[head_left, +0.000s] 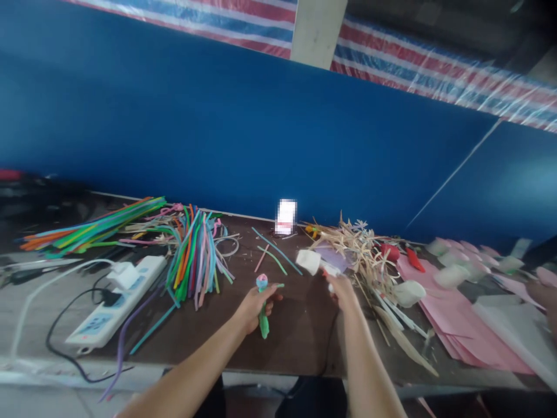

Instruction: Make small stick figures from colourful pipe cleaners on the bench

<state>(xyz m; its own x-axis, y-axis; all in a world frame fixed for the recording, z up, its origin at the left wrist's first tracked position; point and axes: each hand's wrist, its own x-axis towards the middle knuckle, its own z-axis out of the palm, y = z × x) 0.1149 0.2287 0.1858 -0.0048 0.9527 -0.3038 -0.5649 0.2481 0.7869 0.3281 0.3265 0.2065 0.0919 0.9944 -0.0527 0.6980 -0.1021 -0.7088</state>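
Observation:
My left hand [257, 306] is closed around a small pipe-cleaner flower [261, 282], held upright over the table. Its bloom is pink and pale blue, and the green stem comes out below my fingers. My right hand [342, 291] grips a white tool [331, 269] that looks like a glue gun; its far end is blurred, and a dark cord [331, 342] runs down from it. Touching or just beyond its tip is a white block-like piece [308, 262]. Loose pipe cleaners [273, 259] in blue, green and pink lie beyond my left hand.
Bundles of coloured pipe cleaners [194, 261] and a power strip [115, 307] lie left. To the right are dried straw-like flowers [361, 252], pink sheets [452, 313] and white rolls [452, 276]. A lit phone [286, 216] leans on the blue partition [261, 128]. Another person's hand [543, 296] shows far right.

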